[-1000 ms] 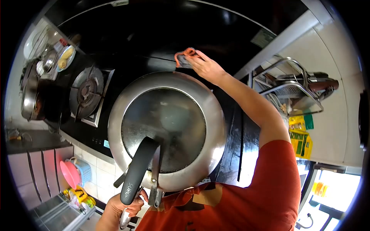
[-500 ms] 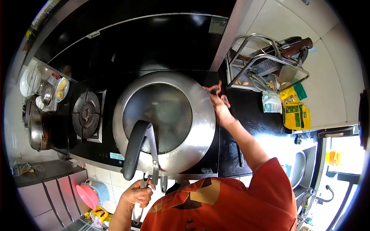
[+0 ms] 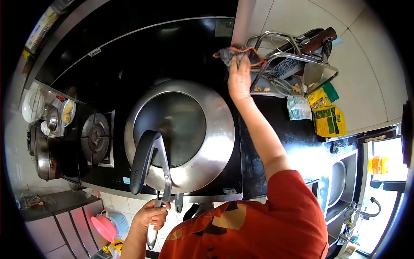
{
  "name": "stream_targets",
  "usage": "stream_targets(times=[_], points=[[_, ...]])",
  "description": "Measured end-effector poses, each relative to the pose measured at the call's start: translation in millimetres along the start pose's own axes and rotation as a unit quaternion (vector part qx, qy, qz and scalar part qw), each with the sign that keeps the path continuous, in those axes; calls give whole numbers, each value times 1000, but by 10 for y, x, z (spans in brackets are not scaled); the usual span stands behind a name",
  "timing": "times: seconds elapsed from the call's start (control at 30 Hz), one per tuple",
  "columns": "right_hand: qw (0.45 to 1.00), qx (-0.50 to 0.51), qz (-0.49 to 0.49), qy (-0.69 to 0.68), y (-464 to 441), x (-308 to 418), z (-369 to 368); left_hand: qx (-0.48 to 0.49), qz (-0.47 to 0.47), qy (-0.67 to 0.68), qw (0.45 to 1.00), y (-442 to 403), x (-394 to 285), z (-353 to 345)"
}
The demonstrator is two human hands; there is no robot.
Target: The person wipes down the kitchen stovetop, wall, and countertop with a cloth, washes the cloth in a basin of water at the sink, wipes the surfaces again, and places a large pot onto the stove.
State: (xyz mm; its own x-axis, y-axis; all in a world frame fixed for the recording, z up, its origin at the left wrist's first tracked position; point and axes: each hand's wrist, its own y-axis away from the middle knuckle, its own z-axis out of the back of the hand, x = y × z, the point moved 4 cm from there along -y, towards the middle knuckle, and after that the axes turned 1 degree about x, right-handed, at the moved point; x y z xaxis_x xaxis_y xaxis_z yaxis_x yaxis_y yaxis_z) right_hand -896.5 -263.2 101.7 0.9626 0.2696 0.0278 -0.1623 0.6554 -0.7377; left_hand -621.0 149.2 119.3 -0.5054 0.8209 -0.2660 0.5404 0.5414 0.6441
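In my right hand (image 3: 240, 82) is a grey cloth with an orange edge (image 3: 233, 55). My fingers press it against the dark surface beside the metal knife rack (image 3: 297, 60). My left hand (image 3: 151, 216) is closed around a silver metal handle (image 3: 152, 235) at the near side of the stove; I cannot tell what this handle belongs to. A large wok lid (image 3: 217, 138) with a steel rim and a dark see-through centre stands on the right side of the stove. Its black arched handle (image 3: 144, 159) rises toward me. A short grey handle (image 3: 179, 203) sticks out below the lid.
Left of the lid is a bare gas burner (image 3: 95, 137), with a steel pot (image 3: 44, 157) farther left. Knives and a grater stand in the rack; yellow packets (image 3: 330, 121) and a white packet (image 3: 299, 108) lie by it. The sink (image 3: 338, 183) is at right.
My right hand has moved the cloth away from the lid's right side, up toward the back corner by the rack. My left hand keeps its grip on the handle.
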Motion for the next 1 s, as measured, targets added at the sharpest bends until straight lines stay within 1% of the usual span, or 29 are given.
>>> stream_targets(times=[0.1,0.17,0.23,0.27,0.3,0.37,0.43,0.5,0.53,0.57,0.63,0.7,0.73,0.77,0.83,0.87,0.9,0.97,1.0], points=[[999,38,-22,25,482,-66,-618,-1,-7,-5,1000,3,0,7],[994,98,4,37,659,-115,-741,2,-7,-1,1000,-1,-1,15],[975,219,-23,2,641,-156,-810,2,-16,-6,1000,-10,-30,7],[982,189,-7,2,637,-175,-777,5,-18,-12,1000,-3,-13,-2],[982,190,-11,5,679,-212,-728,18,-21,-15,1000,-7,-10,10],[969,232,82,-2,666,-160,-685,18,-19,-16,1000,-9,-2,6],[961,246,126,-14,801,-112,-547,15,-26,-17,999,-16,5,-9],[944,288,114,-110,1111,-85,-283,9,-37,-18,999,0,5,-11],[942,267,172,-110,1382,-79,-291,8,-34,-20,999,-3,12,-7],[931,289,140,-176,1383,-52,82,6,-30,-20,999,-4,7,-10],[894,340,84,-281,1325,-104,200,0,-38,-37,999,10,19,-19],[946,240,-33,-216,1021,-197,151,-2,-44,-42,998,-10,17,12],[956,126,-83,-251,749,-224,248,-4,-45,-41,998,-22,22,13],[950,72,-117,-280,531,-213,273,3,-43,-31,999,-24,32,9],[962,4,-98,-257,245,-200,68,3,-36,-19,999,-19,52,15],[969,-9,-95,-226,156,-199,-48,0,-37,-24,999,-24,49,23],[974,22,-113,-195,82,-196,-165,-3,-38,-27,999,-23,52,31],[967,86,-155,-182,59,-181,-302,-7,-35,-17,999,-22,37,12],[966,93,-157,-181,133,-170,-377,-5,-33,-12,999,-18,49,1]])
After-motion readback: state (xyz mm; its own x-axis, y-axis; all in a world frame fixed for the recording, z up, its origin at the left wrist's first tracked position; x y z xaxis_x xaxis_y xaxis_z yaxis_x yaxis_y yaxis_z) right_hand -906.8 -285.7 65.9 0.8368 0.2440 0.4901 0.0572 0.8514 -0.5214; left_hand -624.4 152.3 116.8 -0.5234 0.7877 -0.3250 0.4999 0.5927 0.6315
